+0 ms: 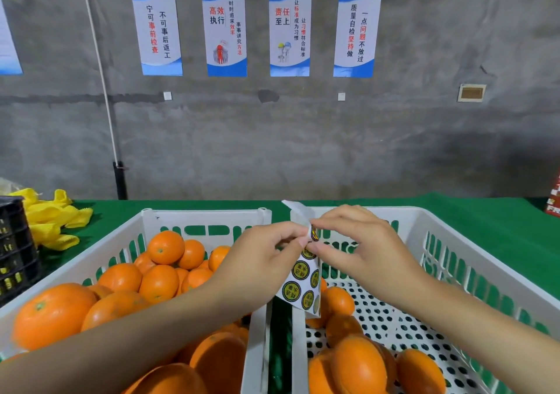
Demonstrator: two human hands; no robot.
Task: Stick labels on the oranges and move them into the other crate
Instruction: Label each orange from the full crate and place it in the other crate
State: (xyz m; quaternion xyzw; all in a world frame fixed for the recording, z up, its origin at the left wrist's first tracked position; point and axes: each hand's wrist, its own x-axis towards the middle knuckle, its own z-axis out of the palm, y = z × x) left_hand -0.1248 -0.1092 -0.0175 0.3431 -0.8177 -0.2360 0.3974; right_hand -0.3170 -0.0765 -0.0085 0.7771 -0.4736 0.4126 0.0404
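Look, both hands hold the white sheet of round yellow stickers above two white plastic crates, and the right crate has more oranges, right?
No. The head view shows the left white plastic crate has more oranges, not the right white plastic crate. The left hand and right hand hold the white sheet of round yellow stickers above them.

Left hand (257, 260), right hand (360, 248) — fingertip pinch
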